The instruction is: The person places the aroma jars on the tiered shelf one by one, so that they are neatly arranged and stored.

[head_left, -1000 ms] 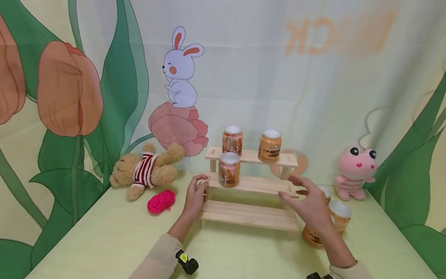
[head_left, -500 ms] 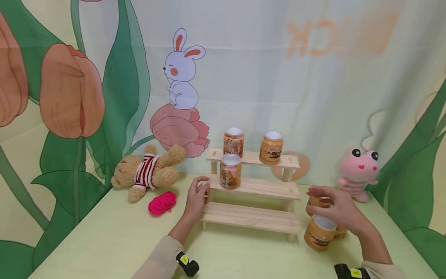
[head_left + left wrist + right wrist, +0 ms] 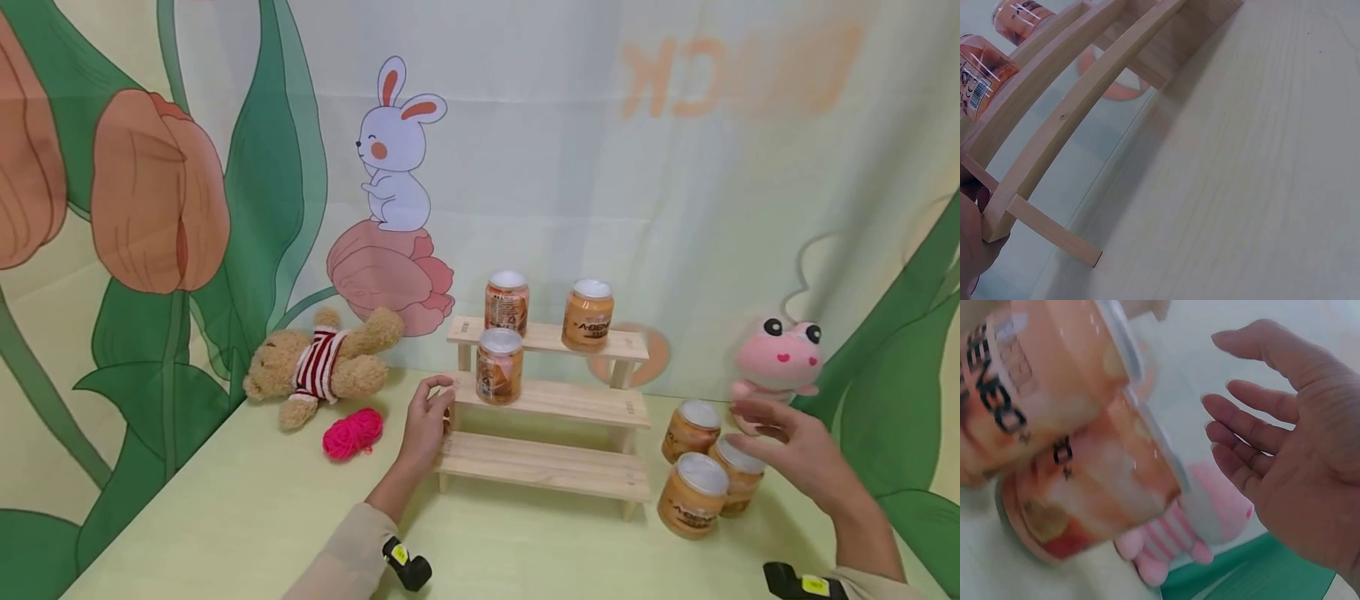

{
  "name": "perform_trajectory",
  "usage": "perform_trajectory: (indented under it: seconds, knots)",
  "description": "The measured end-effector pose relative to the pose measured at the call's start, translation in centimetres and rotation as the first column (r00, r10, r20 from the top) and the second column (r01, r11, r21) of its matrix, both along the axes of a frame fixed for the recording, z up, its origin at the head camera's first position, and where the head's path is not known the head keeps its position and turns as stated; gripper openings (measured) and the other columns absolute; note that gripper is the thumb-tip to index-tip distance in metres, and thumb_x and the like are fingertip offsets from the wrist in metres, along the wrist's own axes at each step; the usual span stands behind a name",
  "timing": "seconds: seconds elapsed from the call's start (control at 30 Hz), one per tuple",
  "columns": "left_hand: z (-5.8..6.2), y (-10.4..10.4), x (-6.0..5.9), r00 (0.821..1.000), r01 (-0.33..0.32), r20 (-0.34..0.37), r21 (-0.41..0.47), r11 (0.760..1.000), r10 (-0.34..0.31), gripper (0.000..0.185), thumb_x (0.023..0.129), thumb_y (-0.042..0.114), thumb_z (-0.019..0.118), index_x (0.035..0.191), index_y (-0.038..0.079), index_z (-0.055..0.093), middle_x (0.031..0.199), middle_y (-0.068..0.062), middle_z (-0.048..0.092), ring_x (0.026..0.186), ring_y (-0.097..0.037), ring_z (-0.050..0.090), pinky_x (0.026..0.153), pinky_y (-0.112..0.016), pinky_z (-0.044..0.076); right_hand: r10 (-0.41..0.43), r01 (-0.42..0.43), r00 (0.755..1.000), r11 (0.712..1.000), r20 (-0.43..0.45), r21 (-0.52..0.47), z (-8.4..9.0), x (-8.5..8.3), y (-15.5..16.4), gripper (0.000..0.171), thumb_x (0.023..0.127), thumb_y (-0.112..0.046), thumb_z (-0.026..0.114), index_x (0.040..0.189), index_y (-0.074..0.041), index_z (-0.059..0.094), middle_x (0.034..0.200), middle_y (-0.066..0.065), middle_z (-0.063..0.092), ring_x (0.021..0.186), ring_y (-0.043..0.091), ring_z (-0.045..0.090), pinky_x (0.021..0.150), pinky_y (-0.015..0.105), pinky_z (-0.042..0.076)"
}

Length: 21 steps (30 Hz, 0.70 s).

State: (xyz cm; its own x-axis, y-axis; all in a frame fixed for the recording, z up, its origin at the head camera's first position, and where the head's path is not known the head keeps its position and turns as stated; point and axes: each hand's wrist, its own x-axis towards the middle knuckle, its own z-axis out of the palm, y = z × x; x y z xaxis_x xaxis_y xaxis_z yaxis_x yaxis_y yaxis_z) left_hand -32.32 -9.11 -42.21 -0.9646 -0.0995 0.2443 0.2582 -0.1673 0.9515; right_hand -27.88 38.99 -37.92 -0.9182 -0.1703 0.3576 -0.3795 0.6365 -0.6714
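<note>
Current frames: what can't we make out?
- Head: base of the top-step left jar, behind the middle-step jar.
- Head: much of the pink plush's lower body, behind the right hand.
- Left wrist: most of the left hand at the wooden shelf, cut off by the left edge.
- Right wrist: nearest jar's full label, blurred and cut off by the left edge.

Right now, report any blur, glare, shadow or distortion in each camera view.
Head view: lighting soft, lettering on the backdrop hazy. Left wrist view: shelves of the wooden rack bow, a lens distortion most likely; a shadow falls on the table, and glints streak the jars. Right wrist view: the two nearest jars are blurred, their print smeared; the right hand looks crisper.
</note>
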Motion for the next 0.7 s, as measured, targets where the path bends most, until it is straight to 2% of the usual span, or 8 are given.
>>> perform_trajectory:
  seconds: [0.07, 0.17, 0.3, 0.47, 0.7]
  knots:
    - [0.0, 0.0, 0.0, 1.000, 0.002, -0.001, 0.001, 1.000, -0.002, 0.024, 0.102, 0.005, 0.051, 0.124, -0.005, 0.050, 0.067, -0.008, 0.047, 0.059, -0.021, 0.045, 0.055, -0.028, 0.039, -0.037, 0.037, 0.999, 0.999, 0.032, -0.001, -0.2, 0.1, 0.8, 0.055, 0.094, -0.024, 0.072, 0.140, -0.001, 0.052, 0.119, -0.027, 0.056, 0.104, -0.011, 0.050, 0.081, 0.013, 0.046]
    - [-0.1, 0.0, -0.1, 1.000, -0.002, 0.006, -0.003, 1.000, 0.002, 0.024, 0.102, 0.005, 0.051, 0.124, -0.005, 0.050, 0.067, -0.007, 0.048, 0.059, -0.021, 0.045, 0.054, -0.028, 0.039, -0.049, 0.049, 0.996, 0.999, 0.073, 0.012, -0.7, 0.2, 1.7, 0.056, 0.095, -0.026, 0.071, 0.141, -0.001, 0.052, 0.118, -0.029, 0.054, 0.105, -0.013, 0.047, 0.081, 0.013, 0.045]
    - [-0.3, 0.0, 0.0, 1.000, -0.003, 0.011, -0.008, 1.000, 0.004, 0.024, 0.102, 0.005, 0.051, 0.124, -0.005, 0.051, 0.068, -0.008, 0.049, 0.059, -0.022, 0.045, 0.054, -0.029, 0.040, 0.012, -0.010, 0.995, 1.000, 0.098, -0.019, -1.8, 0.3, 2.6, 0.052, 0.095, -0.018, 0.071, 0.138, 0.002, 0.051, 0.120, -0.026, 0.056, 0.108, -0.011, 0.049, 0.083, 0.014, 0.046]
    - [-0.3, -0.1, -0.1, 1.000, -0.004, 0.001, -0.007, 1.000, 0.004, 0.024, 0.102, 0.005, 0.051, 0.124, -0.005, 0.050, 0.068, -0.007, 0.050, 0.058, -0.021, 0.046, 0.054, -0.028, 0.040, 0.104, -0.095, 0.986, 0.993, 0.129, -0.074, -3.2, -0.2, 3.1, 0.053, 0.094, -0.009, 0.070, 0.139, 0.007, 0.048, 0.123, -0.018, 0.057, 0.107, -0.005, 0.055, 0.080, 0.023, 0.052]
    - [0.1, 0.0, -0.1, 1.000, -0.004, -0.001, -0.012, 1.000, 0.004, 0.025, 0.102, 0.005, 0.051, 0.124, -0.005, 0.051, 0.069, -0.008, 0.051, 0.060, -0.021, 0.046, 0.056, -0.028, 0.041, 0.112, -0.097, 0.981, 0.990, 0.158, -0.100, -4.3, -0.9, 3.2, 0.062, 0.092, -0.009, 0.071, 0.143, 0.010, 0.041, 0.125, -0.014, 0.054, 0.103, -0.002, 0.055, 0.078, 0.027, 0.054]
